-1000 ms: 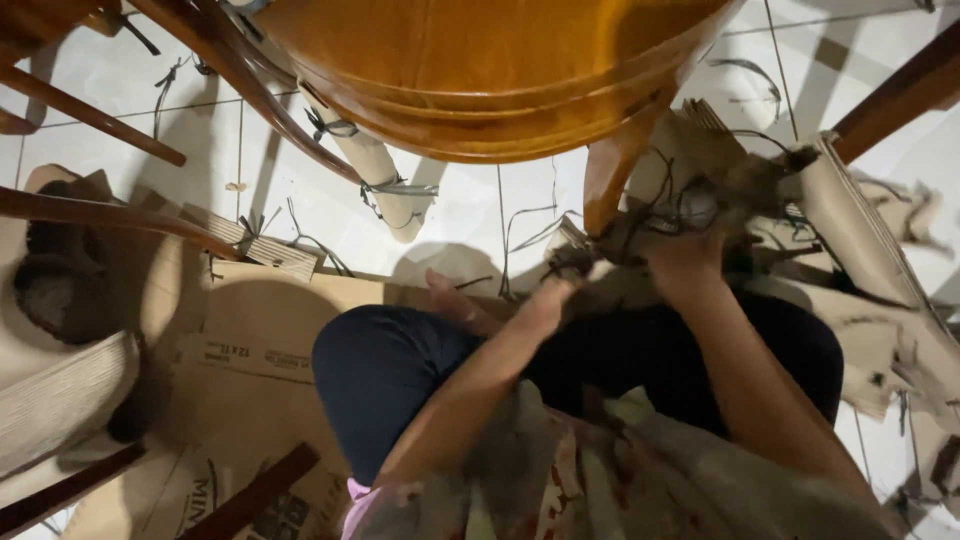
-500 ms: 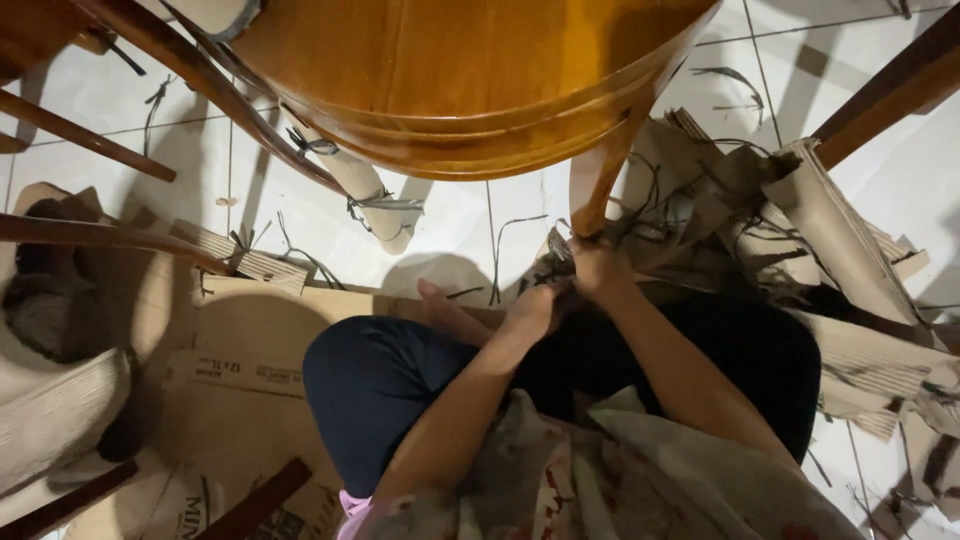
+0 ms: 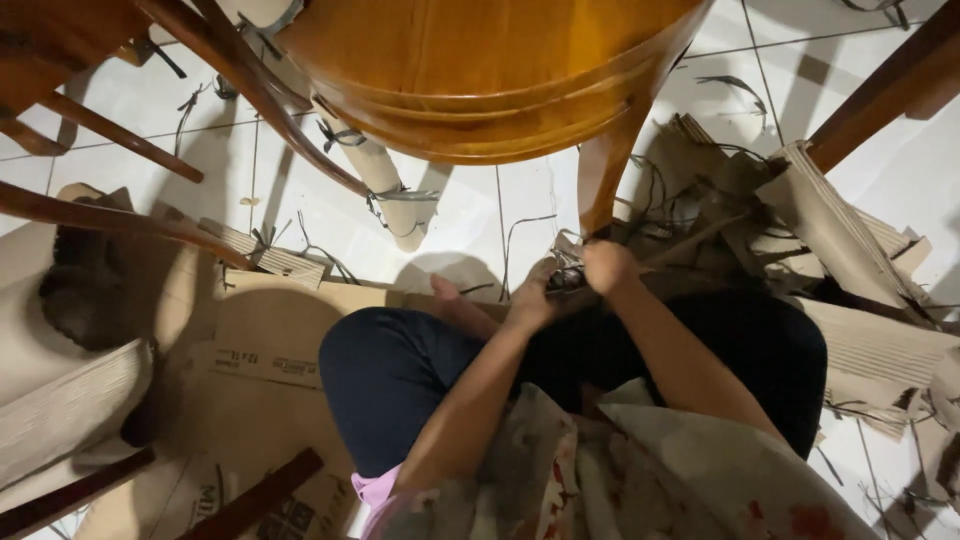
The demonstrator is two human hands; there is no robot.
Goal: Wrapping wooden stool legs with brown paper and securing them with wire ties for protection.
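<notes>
Your two hands meet at the foot of the wooden chair leg (image 3: 600, 185), just below where it comes down from the round wooden seat (image 3: 480, 70). Your right hand (image 3: 607, 267) is closed in a fist around a small bundle of dark strips (image 3: 566, 278), and your left hand (image 3: 530, 297) is closed on the same bundle from the other side, so the hands touch with the bundle pinched between them. The bundle sits directly below the chair leg, close to its base. To the right of the leg lies a heap of torn cardboard pieces (image 3: 820, 220) tangled with more strips. To the left of the leg a flattened cardboard sheet (image 3: 270, 340) covers the tiled floor (image 3: 460, 215) under your knee.
</notes>
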